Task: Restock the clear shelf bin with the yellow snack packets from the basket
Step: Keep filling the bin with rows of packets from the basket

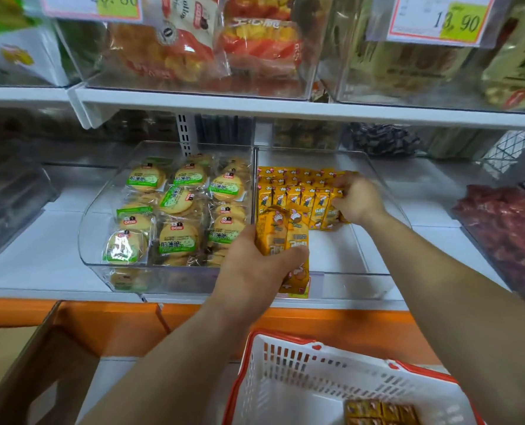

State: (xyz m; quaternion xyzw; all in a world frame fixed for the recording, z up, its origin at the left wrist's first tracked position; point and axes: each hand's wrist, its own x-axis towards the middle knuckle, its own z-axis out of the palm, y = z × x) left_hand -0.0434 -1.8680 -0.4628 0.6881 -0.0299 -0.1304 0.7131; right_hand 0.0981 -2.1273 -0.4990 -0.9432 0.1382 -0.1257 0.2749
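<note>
Shelf bin (331, 250) holds yellow packets (298, 197); left fingers (298, 252) grip two, right fingers (345, 183) another.

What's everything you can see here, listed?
clear shelf bin: one, transparent, middle shelf
shelved yellow packets: many, yellow, bin's back
held yellow packets: several, yellow, bin's front
basket: one, white and red, bottom right
basket packets: few, yellow, basket corner
biscuit packs: many, green-labelled, left bin
red-wrapped snacks: many, red, right bin
price tags: two, white-yellow, top shelf
cardboard box: one, brown, bottom left
left hand: grips held yellow packets
right hand: pinches shelved yellow packets
</note>
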